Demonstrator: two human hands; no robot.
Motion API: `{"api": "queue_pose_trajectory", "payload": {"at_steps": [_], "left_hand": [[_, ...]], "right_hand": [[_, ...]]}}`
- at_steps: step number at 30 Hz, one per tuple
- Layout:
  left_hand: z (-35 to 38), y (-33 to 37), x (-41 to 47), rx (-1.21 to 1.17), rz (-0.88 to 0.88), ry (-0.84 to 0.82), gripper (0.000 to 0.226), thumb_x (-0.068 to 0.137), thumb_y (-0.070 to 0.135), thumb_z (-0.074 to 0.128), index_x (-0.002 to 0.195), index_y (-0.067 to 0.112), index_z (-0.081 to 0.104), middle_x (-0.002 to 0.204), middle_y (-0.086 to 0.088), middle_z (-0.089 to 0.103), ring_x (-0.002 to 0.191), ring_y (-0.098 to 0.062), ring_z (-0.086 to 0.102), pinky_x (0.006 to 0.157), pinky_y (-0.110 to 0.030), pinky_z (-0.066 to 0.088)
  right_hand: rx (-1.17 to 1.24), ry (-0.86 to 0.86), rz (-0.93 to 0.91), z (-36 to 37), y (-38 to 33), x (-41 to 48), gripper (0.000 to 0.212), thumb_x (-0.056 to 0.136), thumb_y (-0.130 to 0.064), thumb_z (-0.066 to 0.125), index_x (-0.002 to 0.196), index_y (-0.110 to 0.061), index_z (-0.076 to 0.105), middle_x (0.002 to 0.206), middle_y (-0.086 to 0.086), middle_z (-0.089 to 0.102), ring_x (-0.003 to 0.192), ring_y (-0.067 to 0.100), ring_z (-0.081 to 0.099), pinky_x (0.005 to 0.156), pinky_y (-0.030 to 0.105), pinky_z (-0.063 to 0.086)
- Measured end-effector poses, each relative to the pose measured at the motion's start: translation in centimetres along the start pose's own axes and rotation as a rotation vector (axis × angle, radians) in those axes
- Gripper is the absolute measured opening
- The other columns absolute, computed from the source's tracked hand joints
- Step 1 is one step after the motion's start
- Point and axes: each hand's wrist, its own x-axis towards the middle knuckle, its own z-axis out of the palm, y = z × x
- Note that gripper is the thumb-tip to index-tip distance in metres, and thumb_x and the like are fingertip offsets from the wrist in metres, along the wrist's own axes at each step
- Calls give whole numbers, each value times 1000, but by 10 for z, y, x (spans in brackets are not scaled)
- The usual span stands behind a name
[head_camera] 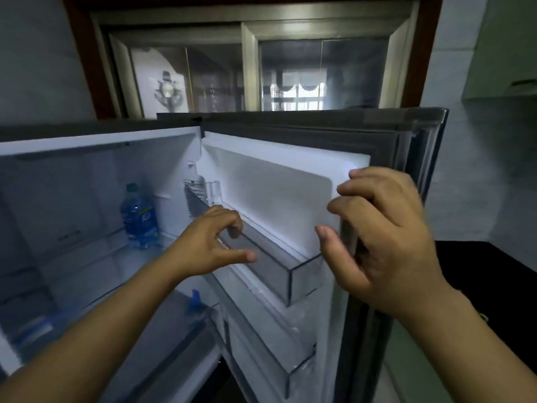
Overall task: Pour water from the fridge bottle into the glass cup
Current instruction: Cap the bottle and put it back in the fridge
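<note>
A clear water bottle [139, 218] with a green cap and blue label stands upright on a shelf inside the open fridge, left of centre. My left hand [210, 242] reaches forward in front of the fridge opening, fingers loosely curled and holding nothing, to the right of the bottle and apart from it. My right hand [383, 237] grips the free edge of the open fridge door [279, 184], fingers wrapped round the door's rim. No glass cup is in view.
The door carries empty transparent door bins [302, 274], one below the other. The glass fridge shelf [96, 257] holds only the bottle. A dark countertop [499, 274] lies to the right behind the door. A window sits above the fridge.
</note>
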Motion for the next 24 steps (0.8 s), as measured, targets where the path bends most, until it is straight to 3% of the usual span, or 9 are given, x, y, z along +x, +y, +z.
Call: {"api": "queue_pose_trajectory", "payload": {"at_steps": [2,4,7,10,12,16,20,24], "left_hand": [[-19,-10,-15,11,-4,-28,47,68,78,70,85,39,50,88,18,53,92,-2,52,78,-18,41],[-35,-23,-29,46,-9,-67,49,71,80,66,91,38,52,99,9,58,104,-14,56,88,-30,46],[-55,-41,-57,122,15,-106,70,81,80,55,120,22,59,143,0,54,144,-7,37,116,-20,31],[-76,-53,-88,213,-37,-73,80,88,78,46,149,27,42,160,4,35,150,-6,28,122,-26,24],[-93,-58,-112,213,-148,5,80,90,78,41,152,28,37,157,8,39,144,-7,37,119,-35,33],[-129,-54,-161,182,-270,215,69,93,64,50,144,19,47,138,1,56,121,-12,59,100,-43,52],[-176,-41,-206,284,-222,320,68,93,62,51,130,5,57,120,-8,62,107,-17,61,95,-29,50],[-210,-51,-260,524,-226,364,51,91,45,60,121,4,61,118,-13,63,110,-19,56,100,-16,40]], "right_hand": [[-35,68,-37,-1,-14,5,27,84,-27,68,91,-2,75,109,23,68,121,38,51,103,58,39],[-57,86,-41,2,-29,11,29,84,-31,68,96,-7,77,123,21,65,132,37,39,107,66,30],[-21,36,-141,8,-55,20,34,85,-36,68,108,-12,73,137,16,57,139,37,34,113,69,19],[9,-113,-297,11,-85,31,34,87,-40,64,108,-16,75,131,8,65,138,33,42,114,73,11],[23,-126,-345,20,-108,41,30,87,-43,64,100,-19,77,119,4,72,134,31,48,115,72,10],[120,-98,-351,45,-165,59,26,88,-45,64,88,-22,77,104,-3,76,133,26,52,118,66,16],[241,-22,-401,83,-225,78,24,92,-39,60,85,-22,76,99,-3,76,128,23,55,119,55,24],[245,73,-397,138,-261,89,26,90,-34,60,80,-16,76,98,5,76,122,27,56,121,46,21]]}}
